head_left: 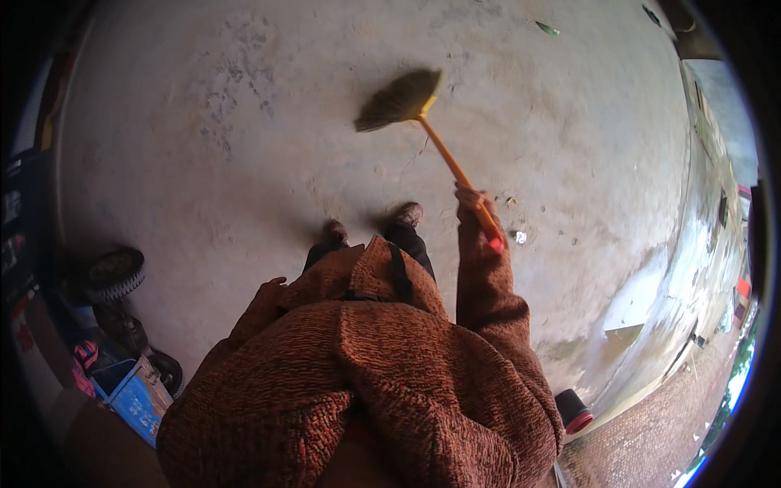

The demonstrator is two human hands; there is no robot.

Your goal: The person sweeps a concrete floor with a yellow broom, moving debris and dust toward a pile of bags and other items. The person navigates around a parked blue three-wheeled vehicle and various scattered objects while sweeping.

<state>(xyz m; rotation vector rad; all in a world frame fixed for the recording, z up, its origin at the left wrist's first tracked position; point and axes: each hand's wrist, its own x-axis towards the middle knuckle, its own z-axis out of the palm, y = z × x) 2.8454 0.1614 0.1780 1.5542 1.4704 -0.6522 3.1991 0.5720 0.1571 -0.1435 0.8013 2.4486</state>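
My right hand (pixel 478 205) is closed around the orange handle of a broom (pixel 452 160), near its red end. The broom reaches ahead and a little to the left; its dark, fan-shaped bristles (pixel 397 102) are over the grey floor (pixel 268 163) and look slightly blurred. A yellow collar joins handle and bristles. My left hand (pixel 275 283) hangs by the side of my brown woven coat, mostly hidden by it. The few fingers that show are stretched out, with nothing visible in them. A crumpled white scrap (pixel 520 237) and small bits of debris (pixel 511 200) lie beside my right hand.
A green scrap (pixel 547 28) lies far ahead. At left stand a wheeled vehicle with a black tyre (pixel 114 275) and a blue box (pixel 137 397). A dark container with a red rim (pixel 574 411) sits at lower right, near the floor's edge and a patterned pavement (pixel 651 415).
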